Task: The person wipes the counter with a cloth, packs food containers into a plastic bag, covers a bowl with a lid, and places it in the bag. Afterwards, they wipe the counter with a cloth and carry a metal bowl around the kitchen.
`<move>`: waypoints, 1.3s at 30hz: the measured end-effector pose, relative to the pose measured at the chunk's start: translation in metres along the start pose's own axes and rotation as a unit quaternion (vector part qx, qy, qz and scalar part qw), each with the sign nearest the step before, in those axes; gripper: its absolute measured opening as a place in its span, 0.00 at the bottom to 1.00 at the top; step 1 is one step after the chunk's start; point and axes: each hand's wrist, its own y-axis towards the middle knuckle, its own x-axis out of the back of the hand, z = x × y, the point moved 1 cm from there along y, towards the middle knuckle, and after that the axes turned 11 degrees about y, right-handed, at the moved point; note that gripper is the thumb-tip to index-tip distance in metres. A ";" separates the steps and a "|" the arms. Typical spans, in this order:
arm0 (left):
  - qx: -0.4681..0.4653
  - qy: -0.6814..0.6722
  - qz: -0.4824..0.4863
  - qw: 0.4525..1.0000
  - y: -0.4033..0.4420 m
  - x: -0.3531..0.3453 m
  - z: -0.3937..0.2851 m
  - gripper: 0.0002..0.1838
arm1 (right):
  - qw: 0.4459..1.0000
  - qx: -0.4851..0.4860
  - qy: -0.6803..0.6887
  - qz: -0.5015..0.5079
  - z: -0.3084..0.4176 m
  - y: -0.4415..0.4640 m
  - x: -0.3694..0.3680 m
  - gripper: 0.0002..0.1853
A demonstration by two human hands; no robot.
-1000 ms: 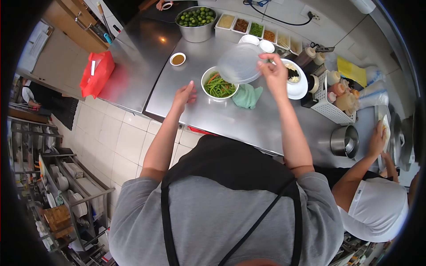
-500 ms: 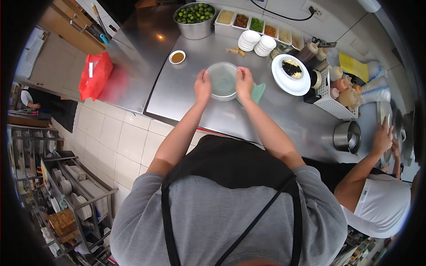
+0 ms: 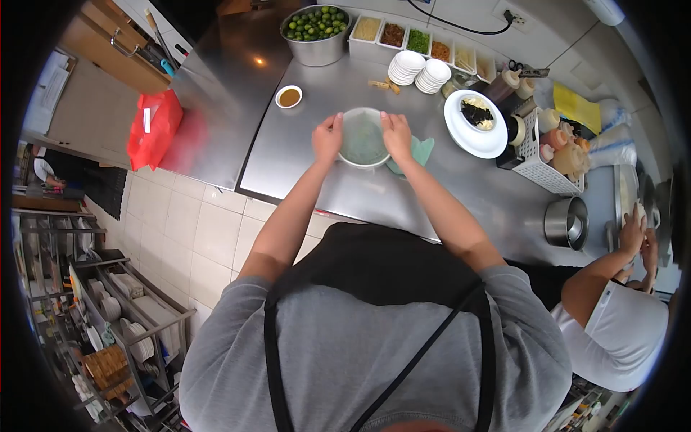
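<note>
Between my two hands is a round, see-through plastic bowl [image 3: 362,138] with a pale rim, above the steel counter. My left hand [image 3: 327,137] grips its left side, thumb near the rim. On the opposite side my right hand [image 3: 396,137] is closed on the rim in the same way. Whether the bowl rests on the counter or is slightly lifted, I cannot tell. A green cloth [image 3: 422,151] lies just right of my right hand, partly covered by it. To the upper left stands a small white dish of brown sauce [image 3: 289,97].
Behind are a pot of green limes [image 3: 317,49], topping tubs [image 3: 392,36] and stacked white saucers [image 3: 407,66]. Rightward stand a white plate [image 3: 461,140] with a filled bowl, a bottle basket [image 3: 531,155] and a steel pot [image 3: 553,223]. A co-worker's hands [image 3: 639,234] are at far right.
My hands still hold the bowl, which sits very slightly lower in view. The co-worker's hands at the right have drawn downward and closer together. The whole view has shifted a little.
</note>
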 end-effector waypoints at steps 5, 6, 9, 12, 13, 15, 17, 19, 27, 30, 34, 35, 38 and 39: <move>-0.015 0.021 0.083 0.996 0.015 -0.004 0.003 0.23 | 0.986 -0.099 -0.038 0.126 0.001 0.014 -0.001 0.24; -0.020 0.047 0.092 0.994 0.017 -0.006 0.006 0.23 | 0.986 -0.100 -0.037 0.124 -0.002 0.015 -0.003 0.24; -0.005 0.014 0.077 0.997 0.019 -0.015 0.014 0.22 | 0.981 -0.160 0.009 0.112 -0.012 0.015 -0.006 0.26; 0.021 -0.005 0.098 0.995 0.022 -0.018 0.017 0.23 | 0.970 -0.207 0.054 0.116 -0.015 0.015 -0.008 0.28; 0.022 -0.004 0.100 0.995 0.021 -0.018 0.016 0.23 | 0.966 -0.219 0.060 0.122 -0.013 0.015 -0.007 0.28; 0.035 -0.008 0.109 0.993 0.020 -0.017 0.015 0.22 | 0.962 -0.231 0.067 0.126 -0.012 0.016 -0.006 0.28; 0.031 -0.062 0.132 0.989 0.020 -0.020 0.020 0.22 | 0.966 -0.216 0.050 0.135 -0.013 0.016 -0.006 0.24; 0.023 -0.115 0.156 0.981 0.023 -0.020 0.020 0.21 | 0.969 -0.210 0.072 0.112 -0.015 0.015 0.000 0.22; 0.244 -0.388 0.159 0.874 0.039 0.007 0.038 0.23 | 0.931 0.254 -0.225 0.135 -0.047 -0.041 0.066 0.15; 0.271 -0.464 0.180 0.824 0.031 0.012 0.011 0.22 | 0.984 -0.080 0.150 0.057 -0.034 0.001 0.065 0.15; 0.270 -0.433 0.194 0.838 0.013 0.005 -0.018 0.22 | 0.979 0.143 0.148 0.003 0.070 0.004 0.030 0.21; 0.291 -0.507 0.200 0.786 0.012 0.002 -0.019 0.21 | 0.970 0.225 0.086 -0.042 0.083 -0.006 0.028 0.22; 0.304 -0.591 0.219 0.714 0.007 0.004 -0.028 0.20 | 0.941 0.336 -0.029 -0.015 0.097 -0.037 0.028 0.21; 0.303 -0.604 0.232 0.700 0.003 0.007 -0.031 0.19 | 0.941 0.337 -0.028 -0.016 0.088 -0.040 0.024 0.21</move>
